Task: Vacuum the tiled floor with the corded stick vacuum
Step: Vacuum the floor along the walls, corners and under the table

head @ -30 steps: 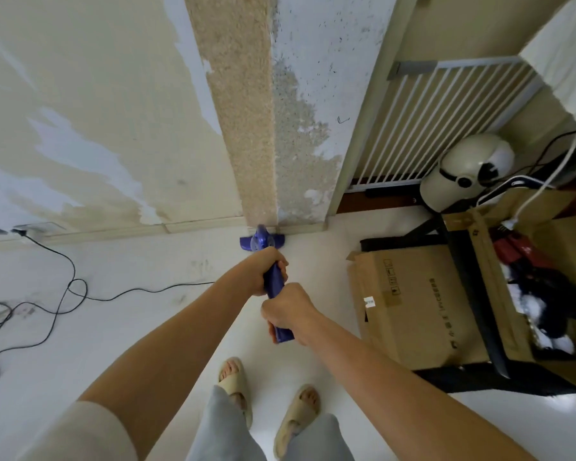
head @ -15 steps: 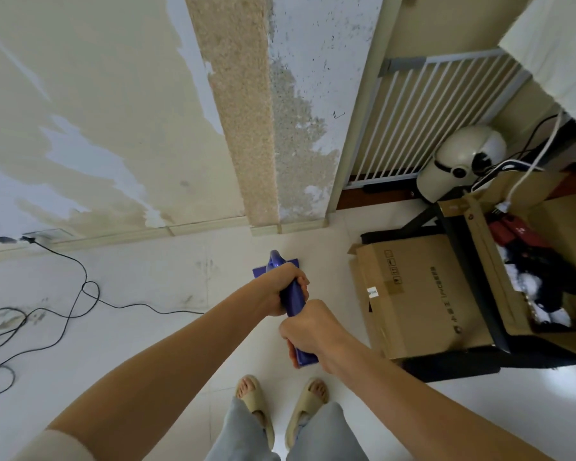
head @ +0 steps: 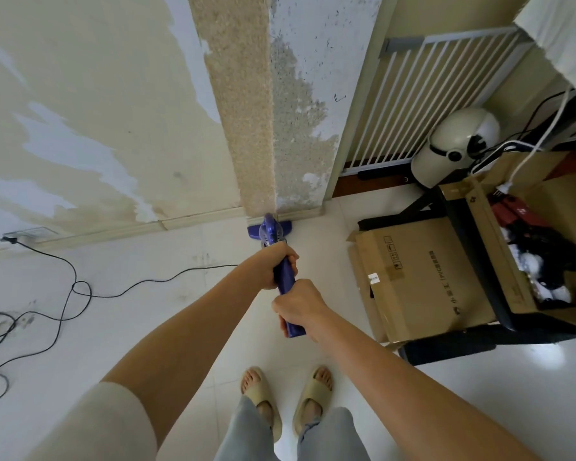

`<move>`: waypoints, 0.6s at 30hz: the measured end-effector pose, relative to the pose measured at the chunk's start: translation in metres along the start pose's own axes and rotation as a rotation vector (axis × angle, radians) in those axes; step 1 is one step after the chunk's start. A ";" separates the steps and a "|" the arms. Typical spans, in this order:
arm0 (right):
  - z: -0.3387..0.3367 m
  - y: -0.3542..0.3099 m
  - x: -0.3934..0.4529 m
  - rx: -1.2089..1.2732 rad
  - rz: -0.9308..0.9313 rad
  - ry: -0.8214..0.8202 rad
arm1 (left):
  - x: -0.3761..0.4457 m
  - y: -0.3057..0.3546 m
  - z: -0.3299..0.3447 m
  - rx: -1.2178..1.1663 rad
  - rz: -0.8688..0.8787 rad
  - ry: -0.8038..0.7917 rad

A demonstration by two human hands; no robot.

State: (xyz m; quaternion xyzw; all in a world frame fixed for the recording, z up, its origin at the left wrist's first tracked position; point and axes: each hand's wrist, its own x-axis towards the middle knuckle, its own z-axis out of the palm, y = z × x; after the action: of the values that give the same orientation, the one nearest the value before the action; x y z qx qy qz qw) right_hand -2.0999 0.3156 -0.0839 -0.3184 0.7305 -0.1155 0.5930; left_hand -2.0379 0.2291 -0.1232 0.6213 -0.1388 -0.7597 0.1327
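Head view, left to right. A black power cord (head: pixel 80 291) runs from a wall socket (head: pixel 30 233) at the skirting, loops over the white tiled floor (head: pixel 120 331) and leads toward the arms. At centre, the left hand (head: pixel 273 266) grips the purple stick vacuum (head: pixel 285 277) higher along its shaft, fingers curled round it; the right hand (head: pixel 298 307) grips the handle end, nearer the body. The vacuum's long axis runs straight away from the person, from handle to floor head (head: pixel 269 228). The head lies against the base of the wall pillar (head: pixel 266 128), apparently touching the skirting, though the contact is small in view. No forward travel remains, so the next stroke probably draws back toward the sandalled feet (head: pixel 286 397). At right, a cardboard box (head: pixel 423 277) stands beside the stroke path.
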 end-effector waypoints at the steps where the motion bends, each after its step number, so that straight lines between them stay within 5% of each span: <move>1: -0.002 0.001 -0.001 -0.022 0.003 -0.009 | -0.001 -0.002 0.000 -0.009 0.000 0.000; 11: -0.002 -0.002 -0.026 -0.142 -0.038 -0.121 | -0.018 -0.015 -0.016 -0.066 -0.011 0.057; 18: 0.028 -0.023 -0.010 -0.065 0.004 -0.051 | -0.015 0.007 -0.038 -0.043 0.018 0.033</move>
State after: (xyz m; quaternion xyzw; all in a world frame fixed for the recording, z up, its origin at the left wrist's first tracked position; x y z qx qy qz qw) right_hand -2.0653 0.3096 -0.0710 -0.3388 0.7191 -0.0824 0.6011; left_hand -1.9979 0.2268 -0.1143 0.6293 -0.1258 -0.7510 0.1554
